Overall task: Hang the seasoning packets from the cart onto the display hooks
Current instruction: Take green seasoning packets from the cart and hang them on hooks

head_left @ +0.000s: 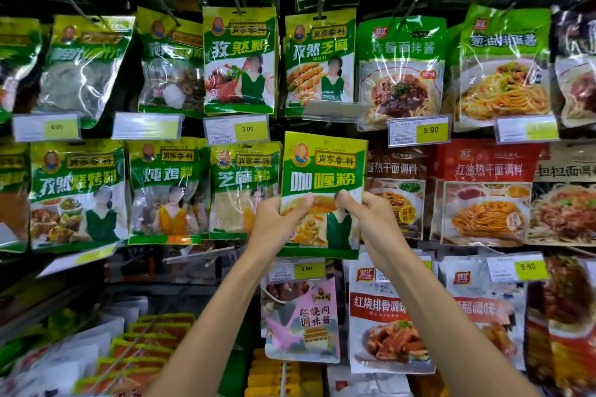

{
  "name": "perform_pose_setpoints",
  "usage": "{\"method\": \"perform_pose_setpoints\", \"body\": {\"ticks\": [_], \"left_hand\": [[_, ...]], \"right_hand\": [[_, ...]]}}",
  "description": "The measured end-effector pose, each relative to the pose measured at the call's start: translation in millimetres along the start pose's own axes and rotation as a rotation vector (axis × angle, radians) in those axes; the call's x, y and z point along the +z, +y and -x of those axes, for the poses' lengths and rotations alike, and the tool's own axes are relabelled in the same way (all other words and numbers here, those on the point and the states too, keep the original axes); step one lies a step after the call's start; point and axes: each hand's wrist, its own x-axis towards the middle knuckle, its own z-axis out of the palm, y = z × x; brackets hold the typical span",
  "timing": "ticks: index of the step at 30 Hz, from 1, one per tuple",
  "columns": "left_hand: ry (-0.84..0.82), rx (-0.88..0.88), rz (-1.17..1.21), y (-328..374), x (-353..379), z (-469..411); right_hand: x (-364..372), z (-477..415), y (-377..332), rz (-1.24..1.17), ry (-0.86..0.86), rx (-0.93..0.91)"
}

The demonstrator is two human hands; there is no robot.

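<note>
Seasoning packet (323, 171) location, please: where was it at this step?

Instructor: It was held upright against the display (283, 42), in the middle row and well in from both side edges. It sat between the hung sesame-salt packets (245, 190) on one side and the brown noodle-sauce packets (395, 190) on the other. Its top edge was just below a tilted label holder (335, 111).

Trainee: And the hands?

Instructor: Both pinched it. The left hand (277, 222) gripped the lower left edge, thumb on the printed face. The right hand (371, 219) gripped the lower right edge the same way. The packet stood above the hands, with both forearms reaching up from below.

Trainee: Was it on the hook?

Instructor: That could not be told. The hook was hidden behind the packet, and the hanging hole could not be made out.

Trainee: Correct procedure for the step?

Instructor: In my judgement:
1. Keep the top edge level.
2. Line the hole up with the hook tip under the label holder.
3. Slide the packet straight back without creasing the header.
4. Release only once the hook carried the weight.

The likely faults were snagging on the label holder or seating the packet askew against its neighbours.
</note>
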Motion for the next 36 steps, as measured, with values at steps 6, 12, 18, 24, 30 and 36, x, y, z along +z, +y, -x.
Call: {"method": "perform_pose_setpoints", "body": {"ticks": [6,12,18,24,30,36], "left_hand": [[0.634,0.653,-0.763,35,-39,-33],[0.658,0.876,-1.13,35,-60,-84],[0.632,0.875,-1.171,19,-63,-101],[0.66,0.947,-1.109,15,-64,-103],[0.684,1.011,-1.098,9,-67,-102],[0.662,1.028,-1.109,8,-71,-103]], "right_hand": [[-21,-8,12,-0.003,0.099,0.021],[-25,-22,8,0.019,0.123,0.003],[-19,-34,5,0.0,0.136,0.009],[-22,-41,8,-0.015,0.187,0.029],[-15,-49,8,0.001,0.198,0.021],[-11,-54,13,0.038,0.236,0.042]]}}
